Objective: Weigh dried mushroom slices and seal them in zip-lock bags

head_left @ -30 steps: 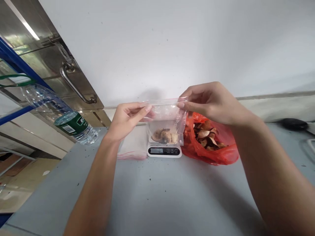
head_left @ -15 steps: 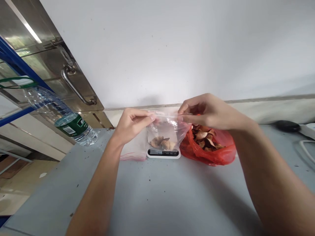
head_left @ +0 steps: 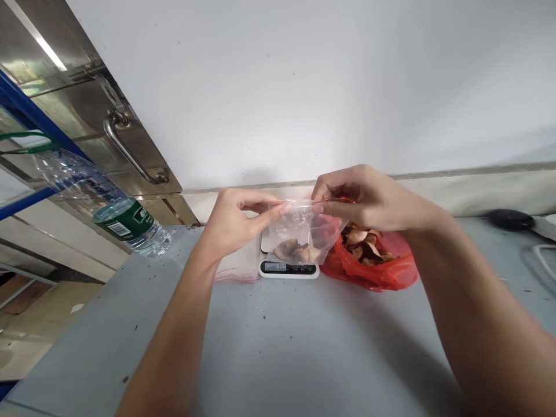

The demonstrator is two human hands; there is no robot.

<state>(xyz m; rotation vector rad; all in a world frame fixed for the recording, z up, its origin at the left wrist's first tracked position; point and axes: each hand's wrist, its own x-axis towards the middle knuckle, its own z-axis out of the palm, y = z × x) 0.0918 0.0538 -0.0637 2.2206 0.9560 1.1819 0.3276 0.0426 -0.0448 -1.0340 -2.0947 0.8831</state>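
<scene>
A clear zip-lock bag hangs by its top edge between my two hands, with a few brown dried slices at its bottom. My left hand pinches the left part of the zip edge between thumb and fingers. Close by, my right hand pinches the same edge farther right. Behind and below the bag sits a white digital kitchen scale, its display partly readable as zero. Right of the scale, a red plastic bag stands open, full of similar dried slices.
Flat clear bags with red edges lie left of the scale on the grey table. A large water bottle stands at the left, near a metal cabinet. A black object and white cable lie at the right.
The zip-lock bag has shifted slightly right, showing more of the scale's plate and display. My left hand has slid right along the zip, closer to my right hand.
</scene>
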